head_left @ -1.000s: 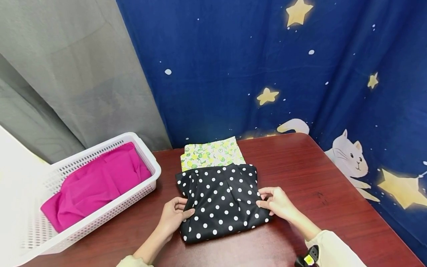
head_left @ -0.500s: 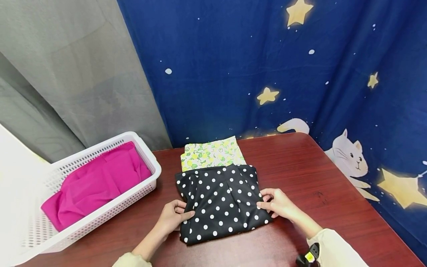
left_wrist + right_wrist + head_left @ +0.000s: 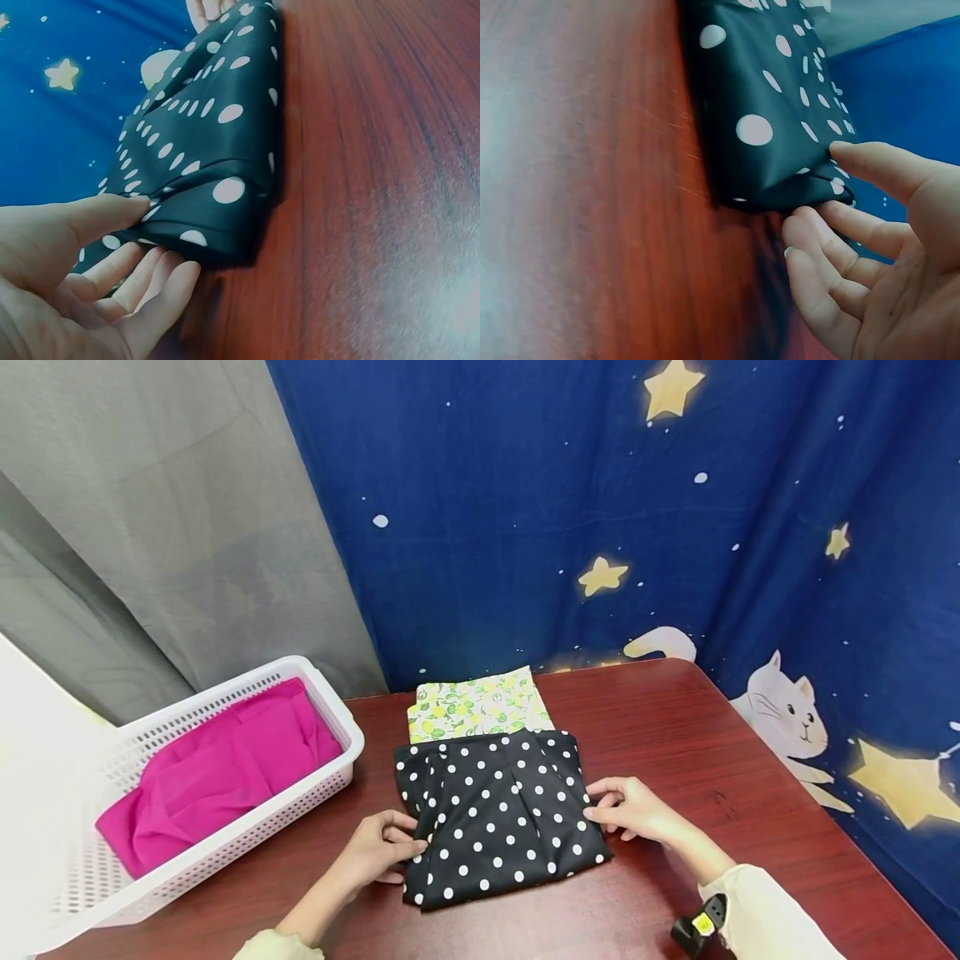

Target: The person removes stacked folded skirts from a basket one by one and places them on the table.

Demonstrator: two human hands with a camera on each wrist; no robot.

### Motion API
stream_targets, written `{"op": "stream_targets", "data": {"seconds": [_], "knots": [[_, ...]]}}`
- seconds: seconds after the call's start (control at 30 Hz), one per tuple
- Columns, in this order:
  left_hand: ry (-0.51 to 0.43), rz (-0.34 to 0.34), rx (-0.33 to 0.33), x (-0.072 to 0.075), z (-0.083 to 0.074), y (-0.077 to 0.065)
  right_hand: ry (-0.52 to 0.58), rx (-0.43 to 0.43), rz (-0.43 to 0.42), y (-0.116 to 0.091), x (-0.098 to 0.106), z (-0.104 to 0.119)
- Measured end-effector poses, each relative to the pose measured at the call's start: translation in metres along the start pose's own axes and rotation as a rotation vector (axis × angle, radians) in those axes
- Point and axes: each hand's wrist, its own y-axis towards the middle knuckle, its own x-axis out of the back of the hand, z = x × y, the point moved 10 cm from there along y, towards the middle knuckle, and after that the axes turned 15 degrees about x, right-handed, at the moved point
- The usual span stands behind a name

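Note:
A folded black garment with white polka dots [image 3: 495, 818] lies on the table, its layers gathered in a few soft creases. At its left edge is my left hand [image 3: 378, 850], thumb resting on the fabric and fingers loosely bent along the side, as the left wrist view shows with the thumb [image 3: 112, 212] on top. My right hand [image 3: 633, 810] is at the opposite edge, thumb tip right at the fabric and the other fingers loosely bent beside it. In the right wrist view those fingers [image 3: 821, 247] sit just outside the garment's folded corner.
Behind the garment, partly covered by it, lies a folded lemon-print cloth [image 3: 480, 703]. A white perforated basket [image 3: 225, 852] with a magenta cloth [image 3: 225, 768] inside stands at the left. A blue curtain [image 3: 487, 527] hangs beyond the reddish-brown table [image 3: 712, 760].
Both hands have eased slightly outward, the left to the left and the right to the right, with their thumbs sliding back toward the garment's edges. The garment stays nearly in place.

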Motion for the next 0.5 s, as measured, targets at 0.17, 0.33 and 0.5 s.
{"op": "stream_targets", "data": {"seconds": [0.17, 0.33, 0.5], "knots": [[-0.005, -0.003, -0.014, 0.009, -0.004, -0.003, 0.0, -0.001, -0.038, 0.003, 0.009, 0.008], [-0.02, -0.009, -0.031, 0.018, -0.012, -0.008, -0.018, 0.014, -0.048, 0.009, 0.015, 0.018], [-0.027, -0.012, -0.062, 0.029, -0.023, -0.016, -0.049, 0.042, -0.039, 0.018, 0.017, 0.026]]}}
